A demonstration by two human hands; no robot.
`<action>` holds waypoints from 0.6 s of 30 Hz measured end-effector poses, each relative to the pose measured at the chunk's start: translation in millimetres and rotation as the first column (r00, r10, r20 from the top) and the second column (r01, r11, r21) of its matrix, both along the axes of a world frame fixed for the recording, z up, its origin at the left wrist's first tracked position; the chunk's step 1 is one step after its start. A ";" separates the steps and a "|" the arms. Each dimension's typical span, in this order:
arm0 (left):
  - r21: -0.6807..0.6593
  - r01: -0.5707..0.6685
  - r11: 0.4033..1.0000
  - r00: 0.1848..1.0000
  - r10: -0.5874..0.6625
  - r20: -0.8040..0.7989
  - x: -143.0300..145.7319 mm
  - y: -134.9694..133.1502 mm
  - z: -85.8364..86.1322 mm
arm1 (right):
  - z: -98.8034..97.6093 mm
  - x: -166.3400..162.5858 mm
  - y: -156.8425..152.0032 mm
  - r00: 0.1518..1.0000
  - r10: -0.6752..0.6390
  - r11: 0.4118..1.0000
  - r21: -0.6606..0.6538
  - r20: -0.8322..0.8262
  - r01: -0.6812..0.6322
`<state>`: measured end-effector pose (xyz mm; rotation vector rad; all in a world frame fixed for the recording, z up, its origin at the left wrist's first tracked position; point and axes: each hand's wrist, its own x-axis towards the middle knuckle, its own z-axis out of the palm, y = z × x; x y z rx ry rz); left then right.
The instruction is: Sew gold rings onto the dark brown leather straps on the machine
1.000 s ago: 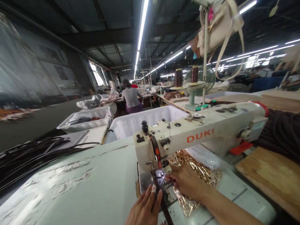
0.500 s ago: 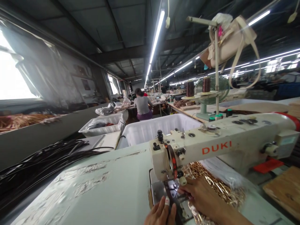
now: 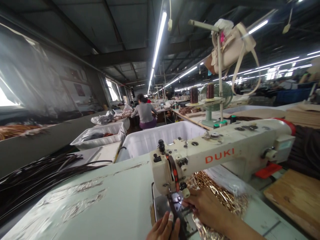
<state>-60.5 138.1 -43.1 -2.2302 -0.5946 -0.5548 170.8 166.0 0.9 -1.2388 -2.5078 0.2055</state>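
Step in hand: stitching. Dark narrow leather strap [image 3: 180, 224] lies under the cream DUKI sewing machine [image 3: 220, 155] head. Left hand [image 3: 163, 229] rests flat, pressing it; right hand [image 3: 206, 206] pinches it beside the needle. Next move calls for steady, straight feeding.

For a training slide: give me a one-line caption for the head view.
Both hands, left and right, guide a dark strap under the sewing machine, beside bagged gold chain.
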 end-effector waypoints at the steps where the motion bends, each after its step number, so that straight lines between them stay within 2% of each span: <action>1: -0.024 -0.007 1.000 1.000 0.007 -0.009 0.3 -2.3 3.2 | 1.2 0.3 -0.4 1.000 0.004 1.000 -0.002 -0.004 -0.004; 5: -0.190 -0.048 0.981 0.998 0.041 -0.042 4.6 -14.3 15.3 | 5.0 1.4 -0.7 1.000 0.022 1.000 -0.005 0.018 -0.022; 7: -0.238 -0.073 0.969 0.997 0.077 0.005 6.9 -18.8 16.9 | 5.6 1.7 -0.1 0.999 0.024 1.000 0.000 0.036 -0.024; 9: -0.262 -0.087 0.961 0.994 0.101 0.042 8.2 -20.5 13.6 | 5.5 1.8 0.3 0.998 0.022 1.000 0.007 0.051 -0.022; 12: -0.298 -0.062 0.953 0.997 0.072 0.023 7.7 -18.1 1.3 | 4.5 2.2 0.4 0.998 0.027 0.999 0.021 0.061 -0.028; 15: -0.276 -0.031 0.961 0.989 0.070 0.133 5.8 -13.1 -9.4 | 3.3 2.6 0.6 0.999 0.029 0.999 0.036 0.044 -0.031; 17: -0.317 -0.001 0.948 0.984 0.058 0.169 4.3 -10.9 -8.2 | 2.9 2.7 0.8 0.999 0.027 0.999 0.038 0.039 -0.028; 18: -0.379 0.014 0.925 0.985 0.053 0.165 3.7 -10.3 -4.4 | 2.9 2.6 0.9 0.999 0.026 0.999 0.037 0.041 -0.027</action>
